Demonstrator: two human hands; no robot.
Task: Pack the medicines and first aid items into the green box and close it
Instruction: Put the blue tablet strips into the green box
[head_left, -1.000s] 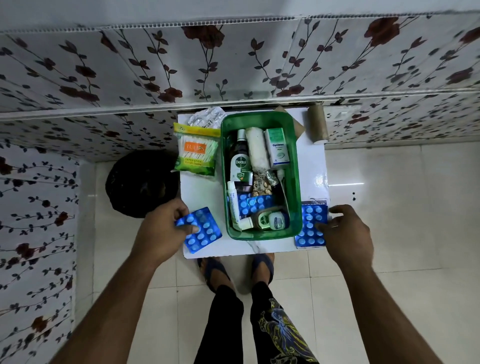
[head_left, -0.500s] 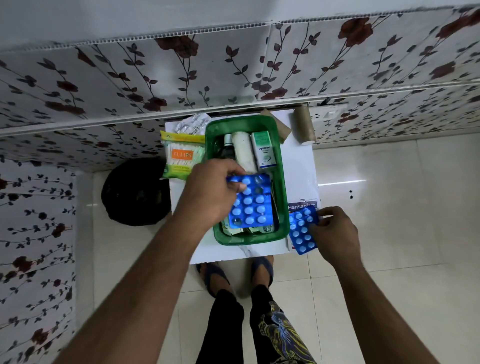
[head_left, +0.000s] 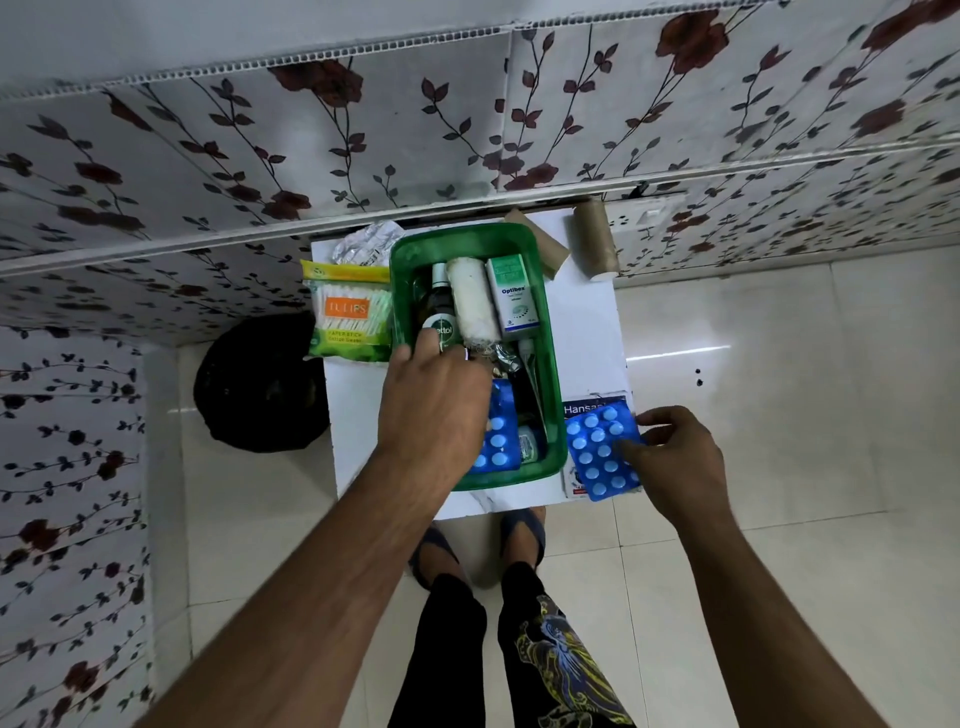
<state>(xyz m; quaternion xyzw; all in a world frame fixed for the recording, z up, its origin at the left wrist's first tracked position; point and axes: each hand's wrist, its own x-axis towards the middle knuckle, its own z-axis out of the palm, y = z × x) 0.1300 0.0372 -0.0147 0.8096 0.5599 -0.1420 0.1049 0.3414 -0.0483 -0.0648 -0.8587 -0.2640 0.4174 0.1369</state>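
Two blister packs matter in your head view: your left hand (head_left: 434, 410) lies spread over one inside the green box (head_left: 549, 364) — grip hidden. Your right hand (head_left: 675, 457) pinches the other blue blister pack (head_left: 597, 452), long axis twelve-to-six, just beside the box's four-o'clock corner — the box lies at nine o'clock from it.

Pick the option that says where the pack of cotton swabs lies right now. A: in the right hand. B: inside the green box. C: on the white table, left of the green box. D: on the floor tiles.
C: the pack of cotton swabs lies on the white table, outside and left of the green box, with neither hand touching it.
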